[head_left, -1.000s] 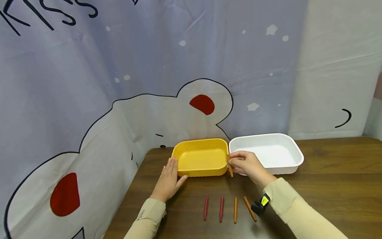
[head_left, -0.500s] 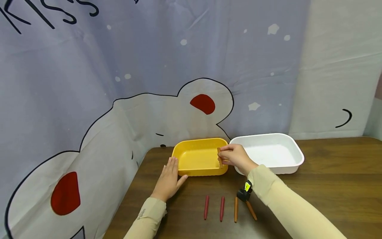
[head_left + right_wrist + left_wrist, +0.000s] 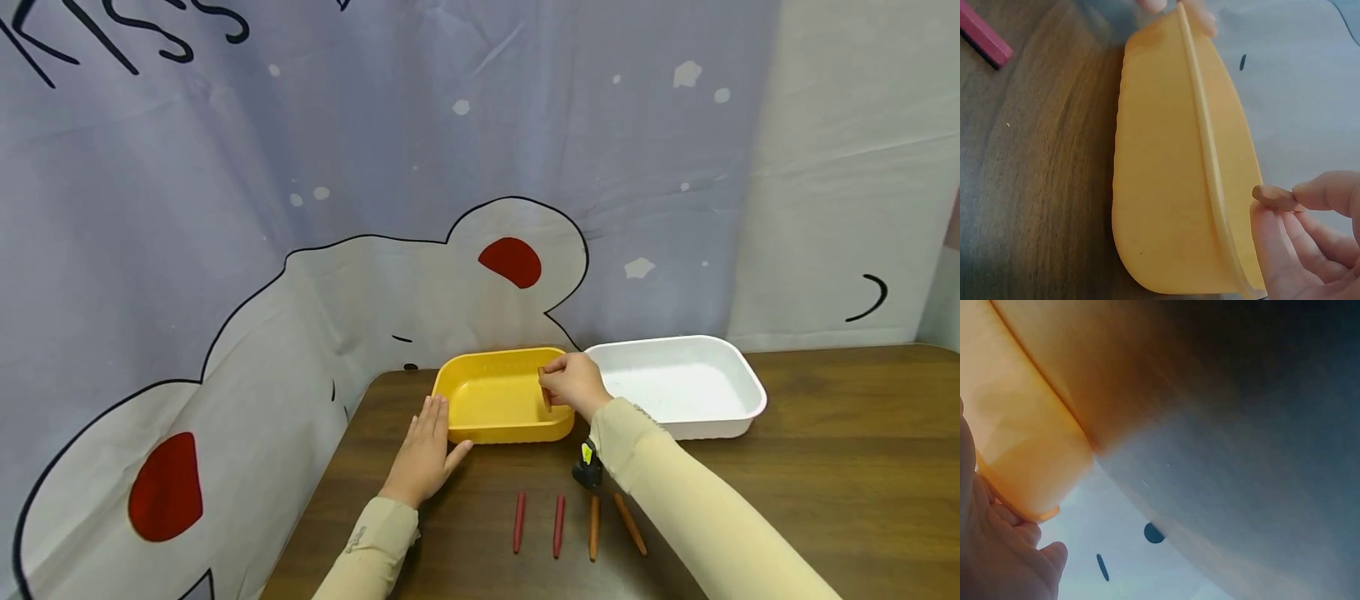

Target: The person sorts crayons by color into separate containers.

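My right hand (image 3: 576,383) pinches an orange-brown crayon (image 3: 546,396) between thumb and fingertips, over the right end of the yellow tray (image 3: 495,435). In the right wrist view that crayon (image 3: 1275,198) shows beyond the tray's rim, its end poking out from the fingertips. My left hand (image 3: 420,454) lies along the left end of the yellow tray, fingers straight against its side and thumb spread toward the front. On the table in front, two dark red crayons (image 3: 518,522) and two orange-brown crayons (image 3: 594,528) lie in a loose row, the rightmost one slanted.
A white tray (image 3: 690,387) stands right beside the yellow one, partly behind my right hand. Both are on a brown wooden table (image 3: 847,450), near its back edge. A printed curtain (image 3: 660,208) hangs behind. A black wrist device (image 3: 587,471) hangs under my right wrist.
My right hand has moved left and slightly back with the pinched crayon, from the gap between the trays to over the yellow tray. My left hand has stayed in place.
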Available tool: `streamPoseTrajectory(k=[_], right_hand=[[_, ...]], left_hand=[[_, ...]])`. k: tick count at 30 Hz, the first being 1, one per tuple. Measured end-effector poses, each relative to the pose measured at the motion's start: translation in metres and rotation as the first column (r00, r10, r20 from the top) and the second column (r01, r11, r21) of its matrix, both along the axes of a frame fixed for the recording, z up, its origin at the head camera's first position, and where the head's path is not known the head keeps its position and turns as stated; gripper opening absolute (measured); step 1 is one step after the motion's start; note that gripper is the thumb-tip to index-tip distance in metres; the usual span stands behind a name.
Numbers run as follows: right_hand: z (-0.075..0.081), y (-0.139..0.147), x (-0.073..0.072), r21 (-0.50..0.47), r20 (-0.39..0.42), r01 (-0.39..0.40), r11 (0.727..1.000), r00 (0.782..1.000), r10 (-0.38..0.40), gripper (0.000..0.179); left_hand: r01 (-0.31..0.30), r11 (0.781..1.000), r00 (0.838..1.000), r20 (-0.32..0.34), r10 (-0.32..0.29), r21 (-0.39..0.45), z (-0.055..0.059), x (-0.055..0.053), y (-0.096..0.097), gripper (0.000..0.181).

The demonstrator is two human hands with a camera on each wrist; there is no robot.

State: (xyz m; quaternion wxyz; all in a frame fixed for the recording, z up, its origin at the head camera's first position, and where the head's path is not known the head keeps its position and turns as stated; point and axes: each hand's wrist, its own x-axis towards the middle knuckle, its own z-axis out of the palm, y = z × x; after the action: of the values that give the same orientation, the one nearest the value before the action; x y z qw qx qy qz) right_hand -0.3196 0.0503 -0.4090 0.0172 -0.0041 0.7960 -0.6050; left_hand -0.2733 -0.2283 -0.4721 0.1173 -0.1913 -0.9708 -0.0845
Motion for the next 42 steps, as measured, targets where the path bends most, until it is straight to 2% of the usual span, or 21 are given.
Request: streamPoseTrajectory(k=[5, 11, 18, 28, 36, 42], right_hand=[[-0.003, -0.003, -0.002, 0.056, -0.026, 0.007, 0.998, 1.0, -0.005, 0.021], [-0.006, -0.005, 0.001, 0.169, -0.09, 0.062, 0.984, 0.995, -0.047, 0.03], [-0.006, -0.008, 0.008, 0.141, -0.079, 0.016, 0.99, 0.997, -0.005, 0.027], [-0.006, -0.005, 0.025, 0.13, -0.15, -0.05, 0.99, 0.986, 0.07, 0.023], [-0.008, 0.007, 0.04, 0.266, -0.315, -0.035, 0.963, 0.941, 0.121, 0.021], [-0.006, 0.02, 0.052, 0.284, -0.383, -0.011, 0.959, 0.915, 0.124, 0.021]], left_hand=[[0.007, 1.0, 1.0, -0.006, -0.007, 0.005, 0.001, 0.0, 0.001, 0.079], [0.013, 1.0, 1.0, -0.017, -0.013, -0.002, -0.002, -0.001, 0.0, 0.081], [0.016, 1.0, 0.999, -0.03, -0.016, 0.001, -0.005, -0.001, -0.003, 0.081], [0.005, 1.0, 1.0, -0.021, -0.005, 0.006, -0.003, 0.002, -0.003, 0.079], [0.005, 1.0, 1.0, -0.021, -0.004, 0.008, -0.004, 0.001, -0.003, 0.079], [0.007, 1.0, 1.0, -0.03, -0.007, 0.003, -0.006, -0.002, -0.001, 0.08]])
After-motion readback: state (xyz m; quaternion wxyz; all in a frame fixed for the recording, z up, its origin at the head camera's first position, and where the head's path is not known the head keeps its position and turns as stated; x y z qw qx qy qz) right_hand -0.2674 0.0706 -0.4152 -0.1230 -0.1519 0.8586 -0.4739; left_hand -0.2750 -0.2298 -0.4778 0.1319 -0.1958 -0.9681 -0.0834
